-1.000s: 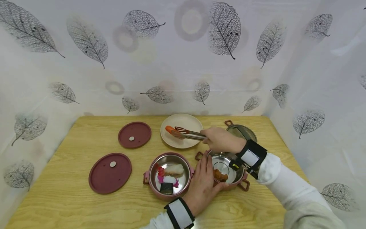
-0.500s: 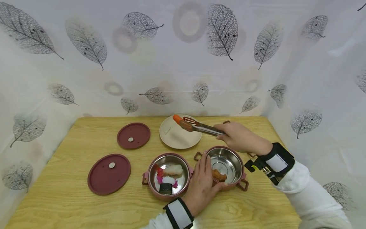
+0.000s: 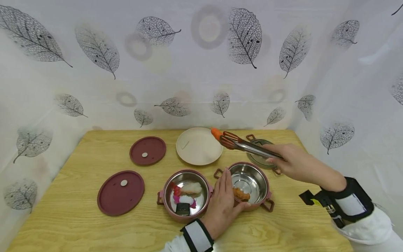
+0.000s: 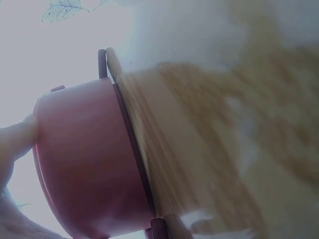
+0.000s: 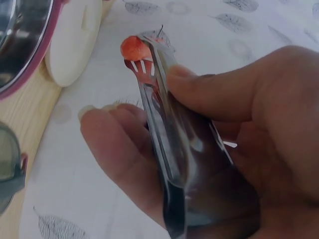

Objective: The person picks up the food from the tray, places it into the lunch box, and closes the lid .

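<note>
My right hand (image 3: 297, 162) grips metal tongs (image 3: 256, 148) with reddish-brown slotted tips. Between those tips sits an orange-red, sausage-like piece (image 3: 216, 133), raised near the pale plate's right edge. Its round end (image 5: 134, 49) shows in the right wrist view. Straight fingers of my left hand (image 3: 221, 206) rest along the left side of the right-hand pink pot (image 3: 267, 183), the thumb at its near rim. The thumb touches the pot wall (image 4: 89, 159) in the left wrist view. Inside that pot lies a brown fried-looking piece (image 3: 241, 194).
Left of my left hand stands another pink pot (image 3: 165, 206) holding several sushi-like pieces (image 3: 185, 199). The pale plate (image 3: 201, 154) lies at the back. Two maroon lids (image 3: 121, 199) (image 3: 149, 148) lie on the left. A glass lid (image 3: 259, 161) lies behind the right pot.
My right hand has moved right, carrying the tongs and the orange-red piece from over the plate to its right edge. The glass lid and right pot are less covered. My left hand stays put.
</note>
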Demonstrator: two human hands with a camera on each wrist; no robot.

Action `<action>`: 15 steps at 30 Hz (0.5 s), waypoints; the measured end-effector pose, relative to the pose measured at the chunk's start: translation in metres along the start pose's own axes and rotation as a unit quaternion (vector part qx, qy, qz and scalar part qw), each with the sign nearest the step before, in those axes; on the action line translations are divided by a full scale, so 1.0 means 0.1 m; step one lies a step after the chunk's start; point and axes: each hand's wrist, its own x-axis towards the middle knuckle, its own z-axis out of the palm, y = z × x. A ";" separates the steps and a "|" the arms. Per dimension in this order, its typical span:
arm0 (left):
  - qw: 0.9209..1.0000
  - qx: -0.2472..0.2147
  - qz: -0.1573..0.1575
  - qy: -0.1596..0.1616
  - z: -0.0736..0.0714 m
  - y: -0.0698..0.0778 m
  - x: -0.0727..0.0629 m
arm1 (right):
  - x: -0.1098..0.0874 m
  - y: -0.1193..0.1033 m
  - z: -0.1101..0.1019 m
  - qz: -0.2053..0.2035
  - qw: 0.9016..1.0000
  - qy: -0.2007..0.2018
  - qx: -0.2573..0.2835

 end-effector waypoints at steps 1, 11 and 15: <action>1.000 -0.005 -0.001 0.001 0.00 0.00 0.00 | -0.07 0.03 -0.02 0.001 1.000 -0.002 0.007; 1.000 -0.026 -0.009 0.002 0.01 0.00 0.00 | -0.64 0.28 -0.12 0.018 0.999 -0.045 0.016; 1.000 -0.027 -0.002 0.006 0.01 0.00 0.00 | -0.75 0.35 -0.11 0.012 0.996 -0.076 0.037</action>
